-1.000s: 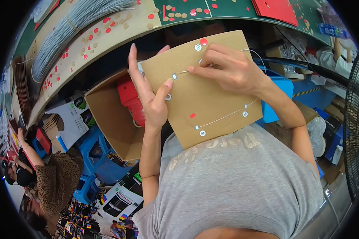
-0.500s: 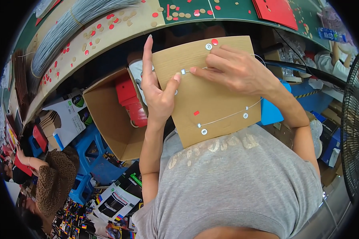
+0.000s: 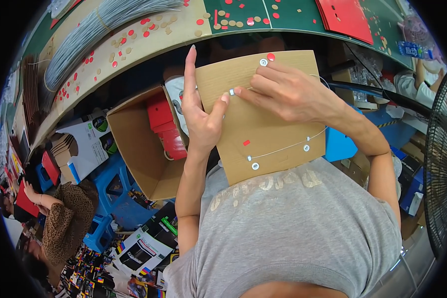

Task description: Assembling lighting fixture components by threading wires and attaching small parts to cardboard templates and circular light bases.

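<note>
I hold a brown cardboard sheet [image 3: 278,129] upright in front of my chest. It carries small white round eyelets, thin grey wire strung between them and small red dots. My left hand [image 3: 199,116] grips the sheet's left edge, fingers pointing up and thumb pressed on its face. My right hand [image 3: 288,92] lies across the upper part of the sheet, its fingertips pinching the wire end at an eyelet [image 3: 232,92] next to my left thumb. A second wire [image 3: 283,149] runs across the lower part of the sheet.
An open cardboard box [image 3: 134,144] holding red pieces sits on a blue stool below left. The curved worktable [image 3: 134,44] above holds a bundle of grey wires [image 3: 99,25], scattered red and tan discs and red sheets [image 3: 345,17]. Another person [image 3: 59,218] sits at lower left. A black fan [image 3: 442,159] stands right.
The sheet has shifted slightly up and right. My left fingers have straightened upward along its edge while my right fingertips stay at the eyelet by my left thumb.
</note>
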### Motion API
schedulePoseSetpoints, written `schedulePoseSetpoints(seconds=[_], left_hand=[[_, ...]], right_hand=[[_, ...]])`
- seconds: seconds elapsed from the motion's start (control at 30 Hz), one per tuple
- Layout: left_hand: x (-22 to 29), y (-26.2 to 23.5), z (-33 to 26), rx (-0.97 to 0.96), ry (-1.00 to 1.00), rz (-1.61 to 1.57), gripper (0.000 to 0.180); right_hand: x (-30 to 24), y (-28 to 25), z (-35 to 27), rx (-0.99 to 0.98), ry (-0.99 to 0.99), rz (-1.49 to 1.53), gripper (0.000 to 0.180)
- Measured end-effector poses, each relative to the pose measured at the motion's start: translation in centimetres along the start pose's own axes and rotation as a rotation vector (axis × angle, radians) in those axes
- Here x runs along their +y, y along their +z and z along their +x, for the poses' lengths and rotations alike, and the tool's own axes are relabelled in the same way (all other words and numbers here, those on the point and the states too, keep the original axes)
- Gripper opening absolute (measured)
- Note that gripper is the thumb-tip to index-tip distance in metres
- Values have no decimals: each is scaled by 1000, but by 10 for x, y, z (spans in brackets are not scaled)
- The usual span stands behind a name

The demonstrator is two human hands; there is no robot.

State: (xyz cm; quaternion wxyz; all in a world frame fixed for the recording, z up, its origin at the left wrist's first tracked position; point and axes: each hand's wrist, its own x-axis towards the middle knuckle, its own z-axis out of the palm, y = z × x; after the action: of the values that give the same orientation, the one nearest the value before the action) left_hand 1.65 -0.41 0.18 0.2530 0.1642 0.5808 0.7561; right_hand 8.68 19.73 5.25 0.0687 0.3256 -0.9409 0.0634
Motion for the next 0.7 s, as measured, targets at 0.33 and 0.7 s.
schedulePoseSetpoints(seconds=[0.33,0.7], left_hand=[[-1,0,1,-53,-21,-71,98],[0,-6,0,-101,-1,70,80]], right_hand=[[13,3,-8,139,55,156,38],[0,13,-3,249,80,54,40]])
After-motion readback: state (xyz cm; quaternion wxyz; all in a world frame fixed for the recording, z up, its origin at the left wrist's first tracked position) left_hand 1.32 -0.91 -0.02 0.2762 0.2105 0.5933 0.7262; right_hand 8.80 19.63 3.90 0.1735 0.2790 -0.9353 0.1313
